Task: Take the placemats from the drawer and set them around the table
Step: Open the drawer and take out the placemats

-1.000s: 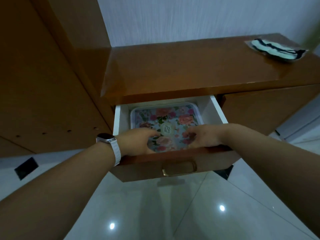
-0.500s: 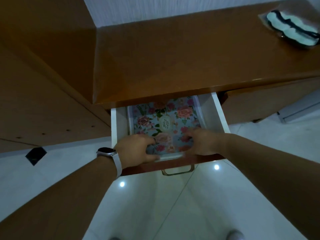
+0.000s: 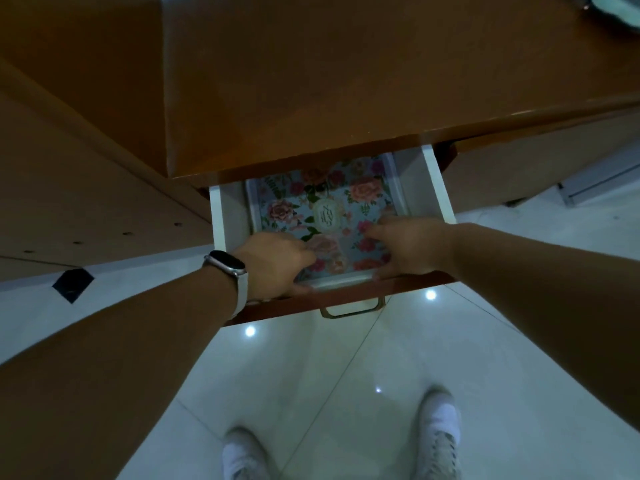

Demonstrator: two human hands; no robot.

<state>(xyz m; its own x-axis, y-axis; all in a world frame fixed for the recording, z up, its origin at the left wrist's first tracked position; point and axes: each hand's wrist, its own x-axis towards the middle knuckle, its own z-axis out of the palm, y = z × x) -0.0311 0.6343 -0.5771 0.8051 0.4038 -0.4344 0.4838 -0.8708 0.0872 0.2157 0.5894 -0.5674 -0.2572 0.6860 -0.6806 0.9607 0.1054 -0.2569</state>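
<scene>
Glossy white tiled floor (image 3: 311,375), brown wooden cabinet top (image 3: 346,81)

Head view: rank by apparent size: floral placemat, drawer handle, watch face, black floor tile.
1. floral placemat, partly hidden
2. drawer handle
3. watch face and black floor tile: look alike, and the watch is nearer, so unranked

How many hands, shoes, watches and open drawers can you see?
Bare hands: 2, left hand and right hand
White shoes: 2
White-strapped wristwatch: 1
Open white-lined wooden drawer: 1
Total: 6
</scene>
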